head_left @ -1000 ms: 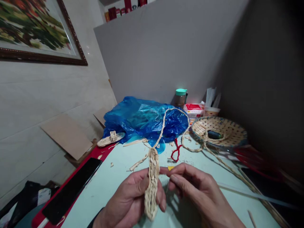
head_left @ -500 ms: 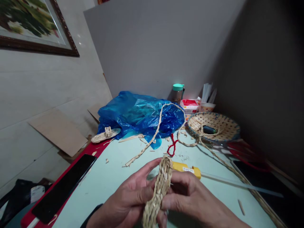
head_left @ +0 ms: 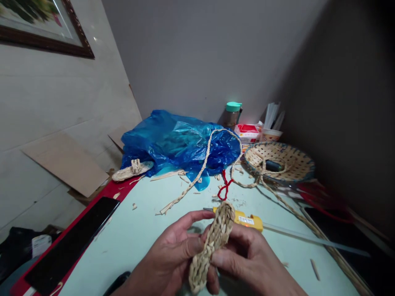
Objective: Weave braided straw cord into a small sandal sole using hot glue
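Note:
Between my two hands, above the near part of the table, is a small oblong piece of braided straw (head_left: pixel 212 248), shaped like a little sandal sole and tilted with its far end up. My left hand (head_left: pixel 177 250) pinches its left edge, thumb on top. From the right, my right hand (head_left: pixel 242 255) grips the other edge, thumb on the face and fingers curled behind. Just beyond it lies a yellow hot glue gun (head_left: pixel 249 221) with a long clear glue stick (head_left: pixel 308 236) coming out of its back. A finished-looking small straw sandal (head_left: pixel 134 170) rests at the left back.
A blue plastic bag (head_left: pixel 173 139) fills the back of the table (head_left: pixel 129 234). A braided straw cord (head_left: pixel 205 164) loops toward a woven basket (head_left: pixel 296 164). A red cord (head_left: pixel 224 189) lies mid-table. A black phone (head_left: pixel 77 242) sits along the left edge; a lidded bottle (head_left: pixel 232 117) stands behind.
The straw piece has shifted slightly right and turned a little, its far end now further right. Both hands keep their hold. The camera view has tilted slightly.

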Tool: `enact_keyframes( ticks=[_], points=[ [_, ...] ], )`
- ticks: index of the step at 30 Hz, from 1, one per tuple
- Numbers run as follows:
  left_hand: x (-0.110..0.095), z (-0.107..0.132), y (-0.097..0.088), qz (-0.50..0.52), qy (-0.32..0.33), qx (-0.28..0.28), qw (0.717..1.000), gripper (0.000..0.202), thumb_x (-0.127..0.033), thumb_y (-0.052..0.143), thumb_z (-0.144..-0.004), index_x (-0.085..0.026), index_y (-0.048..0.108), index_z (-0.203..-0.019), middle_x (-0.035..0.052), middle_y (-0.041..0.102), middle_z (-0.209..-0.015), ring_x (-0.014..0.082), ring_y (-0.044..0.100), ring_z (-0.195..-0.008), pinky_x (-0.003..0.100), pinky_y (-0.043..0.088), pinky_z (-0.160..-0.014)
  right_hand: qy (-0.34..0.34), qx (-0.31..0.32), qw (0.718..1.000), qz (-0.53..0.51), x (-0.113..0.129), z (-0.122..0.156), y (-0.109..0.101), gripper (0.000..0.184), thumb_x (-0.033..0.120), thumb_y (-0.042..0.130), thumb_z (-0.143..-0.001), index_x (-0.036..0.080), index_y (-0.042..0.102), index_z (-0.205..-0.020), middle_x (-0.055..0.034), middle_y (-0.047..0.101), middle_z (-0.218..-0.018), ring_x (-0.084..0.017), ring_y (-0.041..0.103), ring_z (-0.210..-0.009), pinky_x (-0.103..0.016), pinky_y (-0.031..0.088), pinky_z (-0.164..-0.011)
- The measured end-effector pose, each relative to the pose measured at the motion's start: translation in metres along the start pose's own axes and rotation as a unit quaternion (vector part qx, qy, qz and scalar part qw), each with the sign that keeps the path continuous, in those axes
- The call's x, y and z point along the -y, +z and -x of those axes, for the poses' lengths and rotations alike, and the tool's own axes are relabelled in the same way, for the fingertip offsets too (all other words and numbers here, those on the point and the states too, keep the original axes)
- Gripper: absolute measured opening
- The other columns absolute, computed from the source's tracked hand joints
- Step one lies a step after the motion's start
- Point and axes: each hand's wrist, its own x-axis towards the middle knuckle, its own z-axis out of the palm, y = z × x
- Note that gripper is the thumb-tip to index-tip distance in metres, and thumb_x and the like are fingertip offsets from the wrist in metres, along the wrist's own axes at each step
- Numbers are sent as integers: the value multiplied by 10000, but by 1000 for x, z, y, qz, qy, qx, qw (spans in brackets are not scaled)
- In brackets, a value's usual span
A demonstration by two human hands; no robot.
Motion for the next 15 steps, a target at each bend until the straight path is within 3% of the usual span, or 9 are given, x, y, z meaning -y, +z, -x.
enact_keyframes(
  ticks=[4,8,11,15],
  points=[
    [1,-2,0,2,10,-9,1000,255,-239,528,-983,-172,629,-1207,65,733,-805,138,675,-575,237,518,-601,9,-36,999,25,-5,1,-2,290,400,776,-886,129,683,-933,-37,662,-680,-105,593,-596,-182,349,-539],
    [0,-1,-1,-14,12,-8,1000,347,-364,457,-1013,-154,586,-1256,91,746,-802,209,726,-656,305,537,-662,-3,-48,998,33,-9,0,-6,304,404,774,-880,122,663,-857,-49,651,-669,-105,562,-571,-196,368,-540],
    [-3,3,0,-63,6,-57,996,409,-424,467,-998,-143,573,-1278,85,734,-790,249,737,-717,343,533,-728,-8,-58,998,27,-8,0,-6,298,392,785,-873,115,675,-862,-57,653,-696,-107,560,-593,-193,383,-548],
    [-8,7,5,-100,20,-151,983,425,-479,619,-906,-158,653,-1182,87,736,-924,223,701,-791,315,525,-776,-14,-121,992,44,-2,2,-6,297,396,838,-817,129,720,-873,-39,649,-782,-104,538,-662,-188,406,-600]
  ],
)
